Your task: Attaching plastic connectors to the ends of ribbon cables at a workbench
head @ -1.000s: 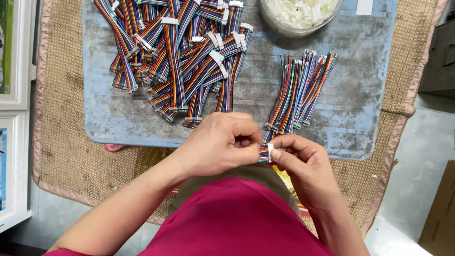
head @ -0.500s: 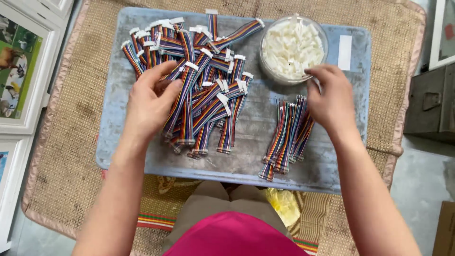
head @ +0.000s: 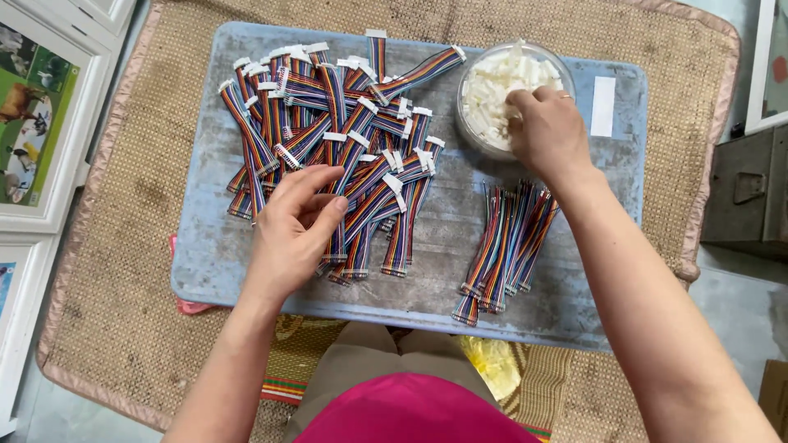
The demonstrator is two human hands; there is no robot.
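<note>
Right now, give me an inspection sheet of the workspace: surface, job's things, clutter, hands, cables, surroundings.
Surface: grey-blue board, scuffed, lying on a woven mat.
Job's things: clear bowl of small white connector pieces at the board's far right; loose pile of rainbow ribbon cables with white end connectors at left.
Clutter: white label strip on the board; yellow bag at the board's near edge.
Hands: left hand rests on the pile, fingers spread; right hand reaches into the bowl, fingertips among the pieces.
Cables: separate neat bundle lies below the bowl, untouched.
Surroundings: framed pictures at left; dark metal box at right.
</note>
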